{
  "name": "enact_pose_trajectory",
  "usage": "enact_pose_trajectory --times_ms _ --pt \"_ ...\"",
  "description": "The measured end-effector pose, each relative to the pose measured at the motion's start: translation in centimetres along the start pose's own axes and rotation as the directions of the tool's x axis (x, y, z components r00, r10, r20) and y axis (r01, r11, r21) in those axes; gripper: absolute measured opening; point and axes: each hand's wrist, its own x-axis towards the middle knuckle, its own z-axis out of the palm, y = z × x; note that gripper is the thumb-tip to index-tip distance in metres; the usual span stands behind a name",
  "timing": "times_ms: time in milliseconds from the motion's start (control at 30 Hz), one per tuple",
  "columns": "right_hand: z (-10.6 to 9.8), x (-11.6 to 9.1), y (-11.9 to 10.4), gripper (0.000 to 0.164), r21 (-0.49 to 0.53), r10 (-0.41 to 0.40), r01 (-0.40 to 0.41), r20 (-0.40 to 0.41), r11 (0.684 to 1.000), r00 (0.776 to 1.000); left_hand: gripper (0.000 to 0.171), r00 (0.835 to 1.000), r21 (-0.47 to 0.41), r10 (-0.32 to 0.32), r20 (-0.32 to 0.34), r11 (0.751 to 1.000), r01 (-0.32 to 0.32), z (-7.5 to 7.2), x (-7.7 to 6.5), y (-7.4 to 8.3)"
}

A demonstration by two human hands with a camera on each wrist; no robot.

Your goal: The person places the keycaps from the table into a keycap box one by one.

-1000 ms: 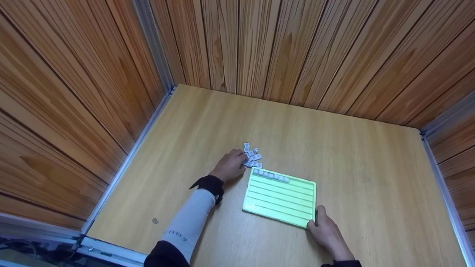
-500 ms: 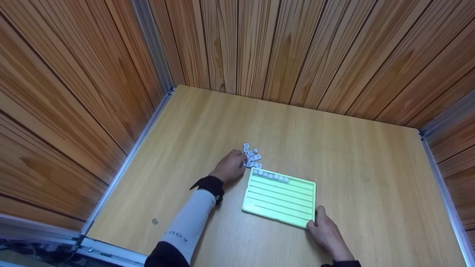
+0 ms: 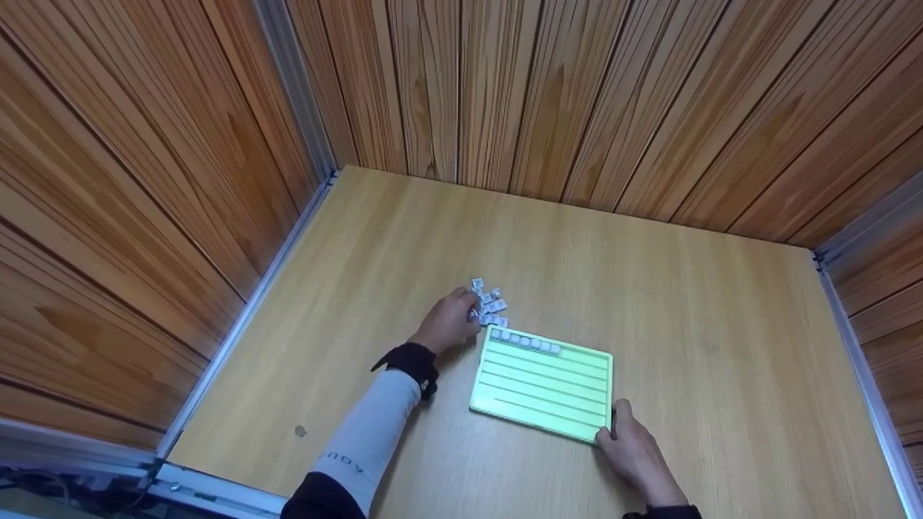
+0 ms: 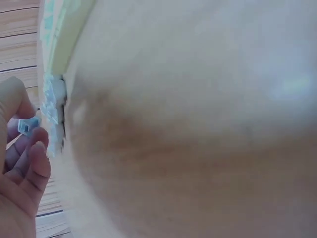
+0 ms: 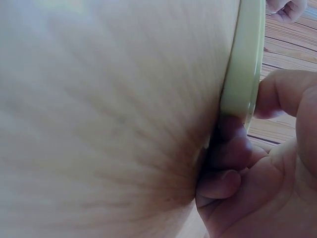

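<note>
At the left of a heap of small pale blocks (image 3: 493, 305) with dark marks, my left hand (image 3: 448, 322) pinches one small light-blue block (image 4: 28, 125) between thumb and fingers. Just in front of the heap lies a light-green ridged tray (image 3: 541, 393). Its far groove holds a row of several similar blocks (image 3: 525, 341), starting at the left end. My right hand (image 3: 634, 450) grips the tray's near right corner. In the right wrist view, the thumb (image 5: 285, 91) lies on one side of the rim and the curled fingers lie against the other.
The wooden tabletop (image 3: 685, 346) spreads around the tray. Wood-plank walls (image 3: 562, 94) stand at the back and both sides, with metal rails (image 3: 245, 317) along their edges. A small dark spot (image 3: 301, 431) marks the table at the near left.
The left hand has shifted very slightly at the heap's edge, its fingers drawing a little off the table. The right hand and the tray stay in place.
</note>
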Motion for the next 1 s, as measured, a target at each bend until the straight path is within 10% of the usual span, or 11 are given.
enact_pose_trajectory --times_ms 400,1000 --pt "0.1 0.0 0.1 0.033 -0.007 -0.029 0.029 -0.017 1.000 0.999 0.029 0.996 -0.157 0.084 -0.017 0.984 -0.086 0.3 0.0 1.5" --pt "0.1 -0.1 0.2 0.030 -0.007 -0.027 0.027 -0.016 1.000 1.000 0.023 0.982 -0.114 0.185 -0.036 0.976 -0.187 0.7 0.0 2.2"
